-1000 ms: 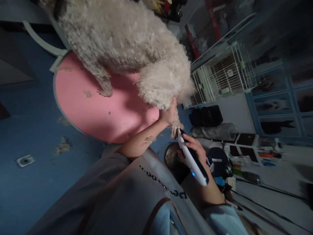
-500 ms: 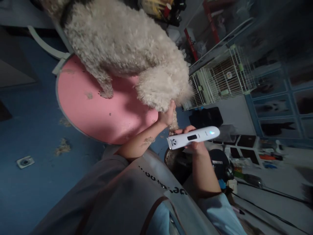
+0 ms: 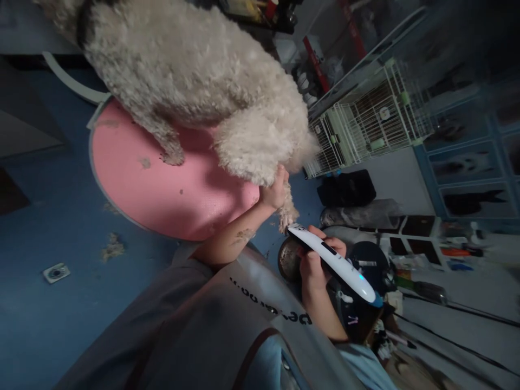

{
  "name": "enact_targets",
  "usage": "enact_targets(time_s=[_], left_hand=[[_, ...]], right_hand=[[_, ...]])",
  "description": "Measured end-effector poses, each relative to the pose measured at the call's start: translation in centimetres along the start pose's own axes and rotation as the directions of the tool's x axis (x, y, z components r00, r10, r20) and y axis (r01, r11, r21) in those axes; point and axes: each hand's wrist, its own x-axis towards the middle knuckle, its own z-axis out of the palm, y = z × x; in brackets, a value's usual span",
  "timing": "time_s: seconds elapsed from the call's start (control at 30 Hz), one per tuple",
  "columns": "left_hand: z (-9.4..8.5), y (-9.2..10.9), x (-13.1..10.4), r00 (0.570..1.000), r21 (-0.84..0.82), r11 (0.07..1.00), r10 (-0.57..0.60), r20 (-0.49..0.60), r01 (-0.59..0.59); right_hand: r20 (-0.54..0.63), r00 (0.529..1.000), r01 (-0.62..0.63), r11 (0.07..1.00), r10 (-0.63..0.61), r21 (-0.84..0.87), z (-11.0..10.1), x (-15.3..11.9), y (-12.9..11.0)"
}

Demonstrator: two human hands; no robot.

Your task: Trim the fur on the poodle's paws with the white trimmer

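Here, clippers within right hand.

Curly dog on pink table, left. Left hand round its hind leg; right hand holds white clipper, tip just beside paw. Wire cage far right.

Dark lettering on the grey apron, upside down in this view and broken by folds, seems to read "Pet groo…". The white clipper carries a mark near its blade and tiny print along its body, both unreadable, as is the round label on the wire cage.
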Motion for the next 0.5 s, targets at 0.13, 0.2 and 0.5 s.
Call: enact_targets(time_s=[0.13, 0.2, 0.5], left_hand=[[0.00, 0.12, 0.05, 1.000, 0.019, 1.000, 0.004, -0.015, -0.004], [0.09, 0.19, 0.08, 1.000, 0.023, 1.000, -0.008, -0.016, 0.009], [0.39, -0.48, 0.18, 1.000, -0.005, 1.000, -0.027, -0.010, 0.027]], right_hand=[[0.001, 0.999, 0.051, 0.990, -0.052, -0.131, 0.15, -0.54, 0.44], [0.034, 0.991, 0.133, 0.984, -0.130, -0.122, 0.17, -0.66, 0.69], [0.080, 0.975, 0.213, 0.970, -0.205, -0.114, 0.62, -0.59, 0.82]])
